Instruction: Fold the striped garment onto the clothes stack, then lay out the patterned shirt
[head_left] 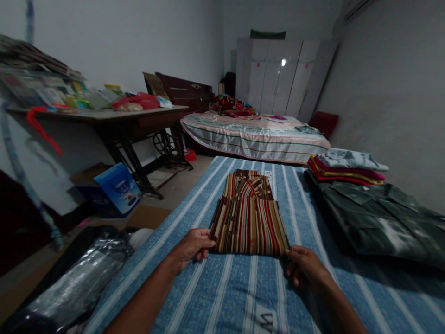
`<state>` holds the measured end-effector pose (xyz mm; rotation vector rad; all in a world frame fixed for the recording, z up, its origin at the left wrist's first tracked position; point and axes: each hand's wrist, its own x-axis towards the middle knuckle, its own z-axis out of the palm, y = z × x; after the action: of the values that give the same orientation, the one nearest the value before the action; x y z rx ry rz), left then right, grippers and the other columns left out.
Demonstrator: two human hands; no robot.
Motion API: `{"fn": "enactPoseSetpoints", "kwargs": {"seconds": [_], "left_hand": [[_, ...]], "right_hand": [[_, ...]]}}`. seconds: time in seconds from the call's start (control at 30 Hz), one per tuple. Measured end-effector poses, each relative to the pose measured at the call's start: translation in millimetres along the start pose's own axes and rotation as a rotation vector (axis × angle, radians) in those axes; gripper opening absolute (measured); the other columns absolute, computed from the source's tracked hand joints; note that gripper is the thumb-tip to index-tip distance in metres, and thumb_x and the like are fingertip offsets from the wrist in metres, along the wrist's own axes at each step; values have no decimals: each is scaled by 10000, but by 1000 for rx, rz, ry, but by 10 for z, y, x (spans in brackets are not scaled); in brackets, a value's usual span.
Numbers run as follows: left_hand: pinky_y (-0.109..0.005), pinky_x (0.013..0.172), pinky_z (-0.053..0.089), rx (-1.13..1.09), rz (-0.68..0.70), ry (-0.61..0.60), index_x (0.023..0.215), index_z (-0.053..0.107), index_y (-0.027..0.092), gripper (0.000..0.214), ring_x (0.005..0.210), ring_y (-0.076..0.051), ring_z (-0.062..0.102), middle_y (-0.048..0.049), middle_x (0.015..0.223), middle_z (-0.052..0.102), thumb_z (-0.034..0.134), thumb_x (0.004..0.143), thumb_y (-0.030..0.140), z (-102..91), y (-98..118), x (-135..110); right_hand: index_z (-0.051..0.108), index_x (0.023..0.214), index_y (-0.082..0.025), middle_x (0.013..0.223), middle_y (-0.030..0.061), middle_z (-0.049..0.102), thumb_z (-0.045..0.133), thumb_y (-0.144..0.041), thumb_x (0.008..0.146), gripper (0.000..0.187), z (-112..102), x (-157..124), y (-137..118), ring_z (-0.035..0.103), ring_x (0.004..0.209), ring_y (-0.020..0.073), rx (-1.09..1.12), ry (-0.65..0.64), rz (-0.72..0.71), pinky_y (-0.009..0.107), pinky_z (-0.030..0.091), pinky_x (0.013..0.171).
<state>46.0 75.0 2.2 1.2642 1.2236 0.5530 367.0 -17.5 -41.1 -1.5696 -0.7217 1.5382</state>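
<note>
A folded shirt with red, brown and cream stripes (248, 211) lies on a blue-and-white striped bedsheet (243, 287). My left hand (193, 246) pinches the shirt's near left corner, fingers curled. At the near right corner, my right hand (304, 266) grips the folded edge with closed fingers. Both forearms reach in from the bottom of the view.
Right of the shirt lies a dark green garment (378, 218), with a stack of folded clothes (344, 167) behind it. A second bed (253, 134) and a white wardrobe (281, 79) stand at the back. To the left are a cluttered sewing-machine table (121, 116), a blue box (118, 188) and plastic-wrapped items (79, 283).
</note>
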Motion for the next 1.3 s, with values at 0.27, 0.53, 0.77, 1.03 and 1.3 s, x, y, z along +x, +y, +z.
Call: {"fn": "enactPoseSetpoints", "kwargs": {"seconds": [0.27, 0.53, 0.77, 1.03, 1.3], "left_hand": [[-162, 337, 219, 39, -10, 10, 787, 563, 131, 328, 349, -65, 436, 33, 480, 545, 664, 610, 388, 9, 7, 17], [-251, 506, 433, 242, 126, 346, 871, 587, 159, 301, 548, -168, 595, -3, 628, 627, 642, 641, 346, 41, 24, -15], [-327, 897, 445, 560, 506, 304, 856, 675, 218, 155, 966, -236, 609, -44, 963, 681, 585, 739, 267, 176, 340, 152], [-422, 1092, 299, 916, 867, -139, 1082, 623, 150, 317, 1289, -258, 423, -131, 1330, 537, 548, 773, 160, 516, 557, 963], [-438, 1063, 326, 903, 870, -339, 1185, 584, 187, 454, 1252, -285, 469, -133, 1335, 535, 649, 760, 332, 413, 497, 1298]], "right_hand": [[437, 672, -209, 461, -14, 555, 511, -345, 805, 205, 0, 49, 32, 456, 259, 116, -171, 137, -61, 179, 236, 259], [590, 1093, -214, 1108, 126, 638, 530, -332, 824, 299, 86, -201, 46, 629, 964, 276, -908, 511, -866, 386, 520, 784], [519, 1263, -224, 1333, 131, 535, 506, -132, 817, 455, 731, 30, 207, 428, 1265, 340, -1409, 461, -1415, 516, 343, 1002], [530, 1233, -187, 1230, 129, 613, 443, -194, 868, 376, 815, 245, 117, 524, 1160, 325, -1483, 475, -1469, 481, 357, 974], [584, 1135, -196, 969, 98, 717, 461, -214, 876, 288, 568, 549, 15, 675, 838, 244, -1493, 114, -1609, 309, 515, 698]]}}
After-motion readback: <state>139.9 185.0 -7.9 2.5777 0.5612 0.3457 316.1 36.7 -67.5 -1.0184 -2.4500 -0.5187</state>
